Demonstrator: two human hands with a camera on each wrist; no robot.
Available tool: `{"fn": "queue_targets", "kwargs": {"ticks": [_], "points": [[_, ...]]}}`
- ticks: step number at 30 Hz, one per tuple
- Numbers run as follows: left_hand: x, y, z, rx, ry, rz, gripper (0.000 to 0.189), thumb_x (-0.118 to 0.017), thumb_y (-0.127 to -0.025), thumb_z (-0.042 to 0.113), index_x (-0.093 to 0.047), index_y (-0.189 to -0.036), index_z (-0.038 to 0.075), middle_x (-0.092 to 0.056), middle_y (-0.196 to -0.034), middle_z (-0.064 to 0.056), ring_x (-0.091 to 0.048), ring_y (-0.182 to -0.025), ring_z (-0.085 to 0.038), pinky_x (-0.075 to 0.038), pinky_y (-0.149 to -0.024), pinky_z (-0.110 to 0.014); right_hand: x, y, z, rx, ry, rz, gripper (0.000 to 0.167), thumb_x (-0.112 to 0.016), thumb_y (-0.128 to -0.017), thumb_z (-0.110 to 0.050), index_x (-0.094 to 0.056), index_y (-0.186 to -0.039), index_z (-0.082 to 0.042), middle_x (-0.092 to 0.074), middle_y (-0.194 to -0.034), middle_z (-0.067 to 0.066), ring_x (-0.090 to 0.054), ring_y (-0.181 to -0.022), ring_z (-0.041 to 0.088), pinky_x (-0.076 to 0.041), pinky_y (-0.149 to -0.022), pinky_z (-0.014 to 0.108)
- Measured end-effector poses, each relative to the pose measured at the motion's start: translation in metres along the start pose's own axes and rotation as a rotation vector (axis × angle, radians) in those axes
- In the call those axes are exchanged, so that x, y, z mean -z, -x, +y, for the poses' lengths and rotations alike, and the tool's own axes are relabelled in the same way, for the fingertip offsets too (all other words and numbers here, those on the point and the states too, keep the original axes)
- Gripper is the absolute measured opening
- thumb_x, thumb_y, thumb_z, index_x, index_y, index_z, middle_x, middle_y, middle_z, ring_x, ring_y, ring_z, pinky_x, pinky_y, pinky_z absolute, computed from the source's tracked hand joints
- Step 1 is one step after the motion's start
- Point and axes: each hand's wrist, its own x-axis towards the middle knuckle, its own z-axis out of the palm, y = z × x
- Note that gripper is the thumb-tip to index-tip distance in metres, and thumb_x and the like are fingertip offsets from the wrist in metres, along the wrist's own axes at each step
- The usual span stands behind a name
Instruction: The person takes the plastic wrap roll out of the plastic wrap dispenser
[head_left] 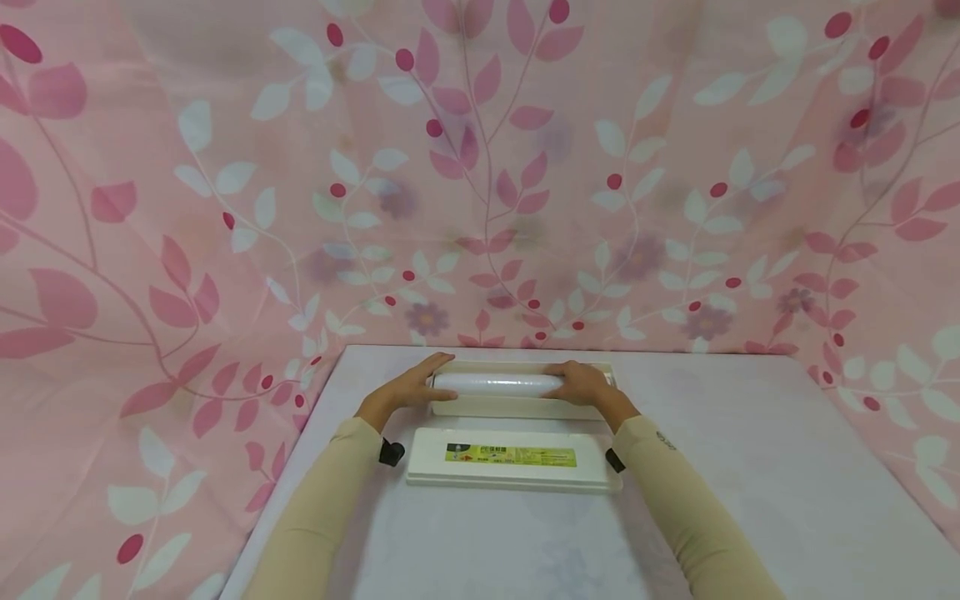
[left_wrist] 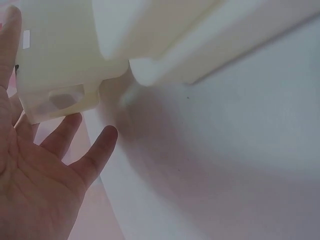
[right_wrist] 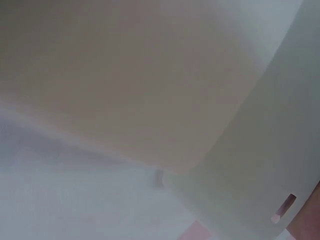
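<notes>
A cream plastic box [head_left: 517, 407] lies lengthwise near the table's far edge, its open top showing a white cling film roll [head_left: 498, 384]. My left hand [head_left: 408, 385] grips the box's left end, thumb over the front side and fingers toward the back. In the left wrist view, spread fingers touch the end wall beside a cut-out. Over the right part of the roll, my right hand [head_left: 588, 387] holds it with thumb in front and fingers behind; its grip is partly hidden. Nearer me lies a cream lid [head_left: 510, 479] with a green printed label [head_left: 517, 455].
The box and lid lie on a white-covered table [head_left: 750, 467]. Pink floral cloth [head_left: 480, 208] hangs behind the table and along its sides. A black wrist camera [head_left: 392, 452] is beside the lid's left end. Blurred cream plastic fills much of the right wrist view.
</notes>
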Motion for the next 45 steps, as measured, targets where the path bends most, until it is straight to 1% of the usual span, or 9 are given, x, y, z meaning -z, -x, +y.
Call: {"fn": "queue_targets", "kwargs": {"ticks": [7, 11, 14, 19, 22, 31, 36, 40, 45], "points": [[0.003, -0.003, 0.000, -0.017, -0.024, 0.017, 0.090, -0.077, -0.084, 0.045, -0.027, -0.156, 0.025, -0.025, -0.162, -0.006, -0.030, -0.145, -0.035, -0.024, -0.117, -0.062, 0.004, 0.001, -0.002, 0.032, 0.030, 0.020, 0.059, -0.074, -0.085, -0.046, -0.062, -0.135, -0.017, -0.067, -0.127, 0.007, -0.061, -0.107, 0.026, -0.050, -0.096, 0.051], [0.003, -0.002, 0.001, -0.006, -0.017, 0.014, 0.090, -0.077, -0.084, 0.042, -0.027, -0.156, 0.024, -0.024, -0.163, -0.006, -0.028, -0.146, -0.034, -0.022, -0.118, -0.061, 0.003, 0.003, -0.003, 0.018, 0.031, 0.024, 0.063, -0.075, -0.085, -0.046, -0.060, -0.138, -0.016, -0.064, -0.134, 0.009, -0.060, -0.116, 0.030, -0.048, -0.099, 0.053], [0.000, 0.000, 0.001, -0.003, -0.001, 0.012, 0.090, -0.077, -0.084, 0.041, -0.027, -0.156, 0.023, -0.026, -0.162, -0.007, -0.029, -0.145, -0.034, -0.022, -0.118, -0.061, 0.001, 0.005, -0.002, 0.009, 0.031, 0.032, 0.065, -0.075, -0.084, -0.047, -0.059, -0.138, -0.016, -0.063, -0.135, 0.009, -0.060, -0.117, 0.031, -0.048, -0.098, 0.053], [-0.003, 0.002, -0.001, -0.004, 0.039, 0.011, 0.089, -0.078, -0.084, 0.040, -0.028, -0.156, 0.022, -0.032, -0.158, -0.008, -0.035, -0.141, -0.034, -0.024, -0.117, -0.062, -0.002, 0.007, -0.002, 0.014, 0.019, 0.047, 0.065, -0.077, -0.082, -0.048, -0.061, -0.137, -0.016, -0.066, -0.129, 0.009, -0.062, -0.105, 0.026, -0.051, -0.091, 0.050], [-0.004, 0.002, -0.002, -0.009, 0.041, 0.012, 0.089, -0.078, -0.084, 0.039, -0.028, -0.155, 0.022, -0.033, -0.157, -0.008, -0.035, -0.140, -0.033, -0.025, -0.117, -0.061, -0.001, 0.009, -0.003, 0.014, 0.006, 0.045, 0.065, -0.077, -0.082, -0.047, -0.061, -0.136, -0.016, -0.068, -0.126, 0.008, -0.061, -0.101, 0.025, -0.051, -0.089, 0.049], [0.000, 0.003, 0.004, -0.025, 0.039, 0.014, 0.087, -0.078, -0.085, 0.037, -0.029, -0.155, 0.020, -0.039, -0.151, -0.009, -0.041, -0.134, -0.033, -0.030, -0.114, -0.061, 0.005, 0.009, -0.004, 0.044, -0.001, 0.057, 0.064, -0.077, -0.083, -0.045, -0.061, -0.137, -0.016, -0.067, -0.128, 0.008, -0.061, -0.103, 0.025, -0.051, -0.089, 0.048], [0.001, 0.002, 0.004, -0.014, 0.035, 0.015, 0.086, -0.077, -0.086, 0.036, -0.029, -0.155, 0.020, -0.038, -0.152, -0.010, -0.042, -0.134, -0.033, -0.033, -0.113, -0.058, 0.012, 0.009, -0.005, 0.070, 0.001, 0.065, 0.063, -0.077, -0.081, -0.049, -0.063, -0.135, -0.019, -0.069, -0.125, 0.005, -0.062, -0.097, 0.021, -0.052, -0.084, 0.043], [0.002, 0.001, 0.004, -0.015, 0.045, 0.016, 0.086, -0.077, -0.085, 0.037, -0.029, -0.155, 0.019, -0.040, -0.150, -0.012, -0.044, -0.130, -0.033, -0.034, -0.112, -0.058, 0.016, 0.011, -0.006, 0.078, 0.023, 0.086, 0.064, -0.078, -0.079, -0.052, -0.064, -0.133, -0.021, -0.070, -0.122, 0.004, -0.063, -0.096, 0.022, -0.049, -0.085, 0.047], [0.000, 0.003, 0.004, 0.009, 0.082, 0.013, 0.088, -0.078, -0.085, 0.036, -0.028, -0.155, 0.018, -0.045, -0.145, -0.014, -0.046, -0.126, -0.032, -0.035, -0.111, -0.058, 0.016, 0.013, -0.006, 0.084, 0.054, 0.098, 0.065, -0.077, -0.079, -0.053, -0.064, -0.133, -0.019, -0.069, -0.125, 0.005, -0.064, -0.104, 0.027, -0.048, -0.090, 0.054]]}}
